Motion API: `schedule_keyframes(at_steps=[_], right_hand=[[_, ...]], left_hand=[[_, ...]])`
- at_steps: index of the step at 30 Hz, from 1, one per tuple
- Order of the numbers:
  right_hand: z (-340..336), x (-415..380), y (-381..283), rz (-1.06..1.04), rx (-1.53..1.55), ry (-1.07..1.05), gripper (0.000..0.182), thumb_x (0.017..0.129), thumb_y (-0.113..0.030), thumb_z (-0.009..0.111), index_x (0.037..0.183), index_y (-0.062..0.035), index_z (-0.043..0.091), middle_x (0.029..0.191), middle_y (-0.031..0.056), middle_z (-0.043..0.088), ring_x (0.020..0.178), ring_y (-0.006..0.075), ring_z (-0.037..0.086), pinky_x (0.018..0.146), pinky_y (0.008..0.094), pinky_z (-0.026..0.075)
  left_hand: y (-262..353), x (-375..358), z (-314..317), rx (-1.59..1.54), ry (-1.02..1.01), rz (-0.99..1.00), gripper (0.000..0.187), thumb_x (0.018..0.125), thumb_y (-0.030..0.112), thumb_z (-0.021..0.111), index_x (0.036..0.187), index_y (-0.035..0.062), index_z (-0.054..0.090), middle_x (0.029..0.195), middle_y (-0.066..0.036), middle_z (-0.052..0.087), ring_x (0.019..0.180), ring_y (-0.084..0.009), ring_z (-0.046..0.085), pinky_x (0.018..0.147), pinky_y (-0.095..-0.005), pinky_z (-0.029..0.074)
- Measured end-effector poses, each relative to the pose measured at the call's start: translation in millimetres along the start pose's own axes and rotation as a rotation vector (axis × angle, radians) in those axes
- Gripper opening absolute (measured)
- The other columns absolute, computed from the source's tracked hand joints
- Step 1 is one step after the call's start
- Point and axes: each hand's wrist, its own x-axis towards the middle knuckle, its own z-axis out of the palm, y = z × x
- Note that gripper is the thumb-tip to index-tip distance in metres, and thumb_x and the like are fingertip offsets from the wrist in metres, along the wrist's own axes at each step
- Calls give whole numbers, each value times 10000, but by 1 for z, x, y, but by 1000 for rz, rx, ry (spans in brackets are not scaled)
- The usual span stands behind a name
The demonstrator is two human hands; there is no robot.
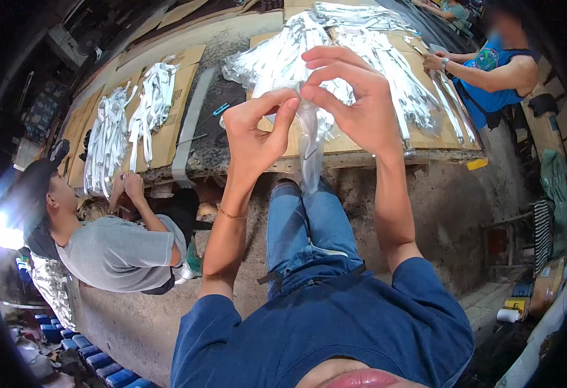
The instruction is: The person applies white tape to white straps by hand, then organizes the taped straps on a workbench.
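A clear plastic bag (311, 155) hangs from my fingers in front of my knees, its upper end gathered between both hands. My left hand (257, 126) is closed, thumb and forefinger pinching the bag's top edge. Beside it, my right hand (358, 97) pinches the same end, with its other fingers raised. Something pale shows inside the upper part of the bag, but I cannot make out what it is. Behind my hands, white straps (387, 77) lie heaped on the cardboard-covered table (354, 143), some of them in clear plastic.
At left, a person in a grey shirt (118, 252) sits beside bundles of white straps (107, 139). Another person in a blue tank top (500, 74) works at the table's right end. A blue-handled tool (221, 110) lies on the dark tabletop. Boxes (548, 284) stand at right.
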Motion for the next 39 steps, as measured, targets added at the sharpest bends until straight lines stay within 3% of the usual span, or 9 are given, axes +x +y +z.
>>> schedule_keyframes(at_steps=[3,6,8,12,16,21,24,27,39], right_hand=[[1,-1,-7,347,361,31,179,848,-101,740,974,2,665,1054,74,699,967,175,665,862,327,522],[-6,0,-2,307,397,-9,186,858,-108,731,998,-5,665,1051,73,704,961,180,671,864,330,525],[-9,-2,-6,222,305,-19,176,857,-102,730,987,-2,666,1050,79,703,960,182,671,859,324,524],[-17,2,-11,-9,63,-141,171,848,-112,741,958,2,675,1048,88,700,961,190,669,844,308,516],[-15,0,1,-10,125,-116,152,855,-112,733,937,5,682,1041,91,700,953,169,664,832,294,512],[-15,-1,-3,268,402,-158,137,890,-90,693,962,27,692,988,92,705,932,120,649,836,267,510],[-14,-1,-6,270,396,-100,161,891,-93,694,994,31,696,964,91,713,916,127,658,830,264,519],[-13,-1,-9,254,368,-51,156,888,-89,696,995,24,704,946,96,723,887,129,669,806,264,531],[-14,0,-15,256,293,17,129,862,-52,704,964,25,720,920,96,736,846,117,675,765,255,533]], left_hand=[[-1,-1,-1,3,-7,26,89,832,41,698,901,-10,720,728,-113,703,651,-147,684,639,-248,520],[-1,-3,-1,8,-31,91,102,886,21,674,931,-66,705,783,-51,679,675,-71,577,612,-202,465],[3,-2,-2,1,13,33,88,822,41,704,891,-9,725,724,-112,703,647,-159,688,634,-251,522],[5,-1,0,-7,2,40,86,817,41,708,887,-6,727,721,-110,703,641,-160,688,629,-251,521],[8,-2,3,13,-2,88,82,811,41,712,881,1,729,710,-106,701,634,-157,687,622,-251,520],[12,1,6,-24,3,117,76,812,33,712,881,4,725,722,-97,705,641,-150,692,618,-249,525],[15,1,8,-63,-53,91,98,876,-34,667,966,-66,691,843,-78,698,719,-76,613,644,-199,490],[17,0,12,-99,18,46,106,831,18,700,933,-9,706,798,-92,720,657,-126,685,617,-233,531],[26,3,10,-158,54,-81,230,857,34,710,1084,14,681,755,-70,686,676,-64,637,609,-230,508]])
